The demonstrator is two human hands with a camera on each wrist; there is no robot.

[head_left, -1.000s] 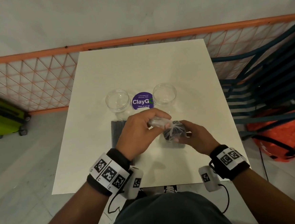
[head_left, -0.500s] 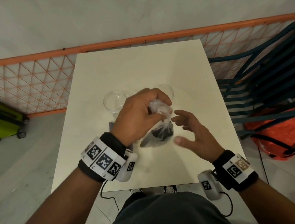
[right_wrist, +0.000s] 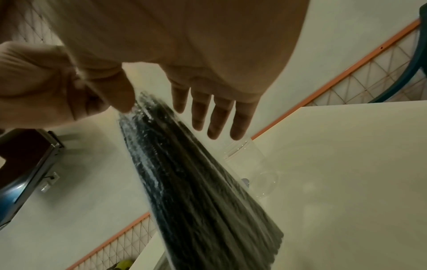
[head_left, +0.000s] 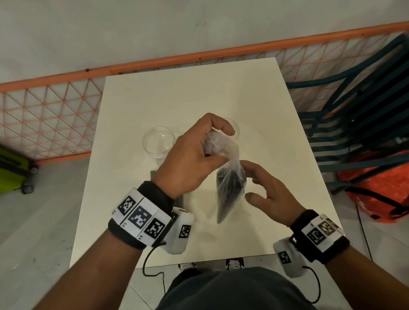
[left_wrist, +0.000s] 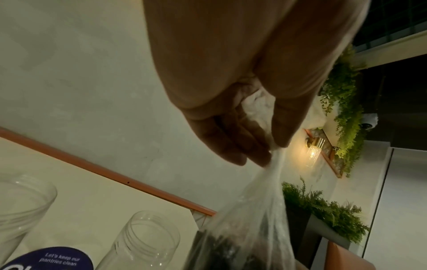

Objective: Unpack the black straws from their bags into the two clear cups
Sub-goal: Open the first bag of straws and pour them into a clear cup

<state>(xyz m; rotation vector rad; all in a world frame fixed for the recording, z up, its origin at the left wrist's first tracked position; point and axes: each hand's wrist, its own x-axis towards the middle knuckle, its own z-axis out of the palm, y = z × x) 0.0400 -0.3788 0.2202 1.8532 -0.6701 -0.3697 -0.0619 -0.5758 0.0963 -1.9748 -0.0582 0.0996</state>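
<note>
My left hand [head_left: 218, 141] pinches the bunched neck of a clear plastic bag of black straws [head_left: 230, 189] and holds it up above the white table [head_left: 265, 130]. The bag [left_wrist: 242, 228] hangs slanted from my fingers [left_wrist: 261, 153]. My right hand [head_left: 249, 183] is open just right of the bag, its straight fingers [right_wrist: 215, 118] beside the straws [right_wrist: 196, 182]; I cannot tell whether they touch. One clear cup [head_left: 158, 143] stands empty at the left. The second cup [head_left: 236, 128] is mostly hidden behind my left hand. Both cups [left_wrist: 143, 243] show below the bag.
A second dark straw bag [head_left: 153, 176] lies on the table under my left wrist. A purple sticker [left_wrist: 53, 259] sits between the cups. An orange mesh fence [head_left: 36, 114] runs behind the table, with a blue chair [head_left: 367, 117] and an orange bag [head_left: 392, 186] at the right.
My left hand has lifted the bag off the table and up over the cups. My right hand let go of the bag and opened beside it.
</note>
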